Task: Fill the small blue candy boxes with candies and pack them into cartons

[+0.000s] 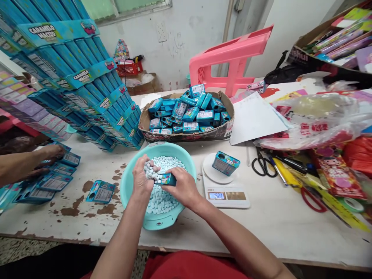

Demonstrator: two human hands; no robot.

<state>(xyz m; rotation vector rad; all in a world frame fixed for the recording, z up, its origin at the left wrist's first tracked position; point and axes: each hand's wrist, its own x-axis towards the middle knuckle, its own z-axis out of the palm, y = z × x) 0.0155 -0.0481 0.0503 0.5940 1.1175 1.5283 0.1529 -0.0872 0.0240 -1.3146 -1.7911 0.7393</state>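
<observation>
My left hand (pixel 142 176) is cupped around a heap of small pale-blue candies (pixel 151 170) at the mouth of a small blue tin (pixel 167 179). My right hand (pixel 184 186) grips that tin, which lies tilted with its opening toward the candies. Both hands are over a turquoise basin (pixel 132 155) holding many more loose candies (pixel 162 205). A second blue tin (pixel 226 163), with a round hole in its top, rests on a white kitchen scale (pixel 226 197) to the right. Left of the basin, another tin (pixel 100 192) lies on the table.
Behind the basin, a cardboard box (pixel 186 136) is heaped with blue tins. Tall stacked display cartons (pixel 78 77) rise at the left. A co-worker's hand (pixel 52 153) touches tins there. Black scissors (pixel 263 164), pens and plastic bags (pixel 316 120) crowd the right side.
</observation>
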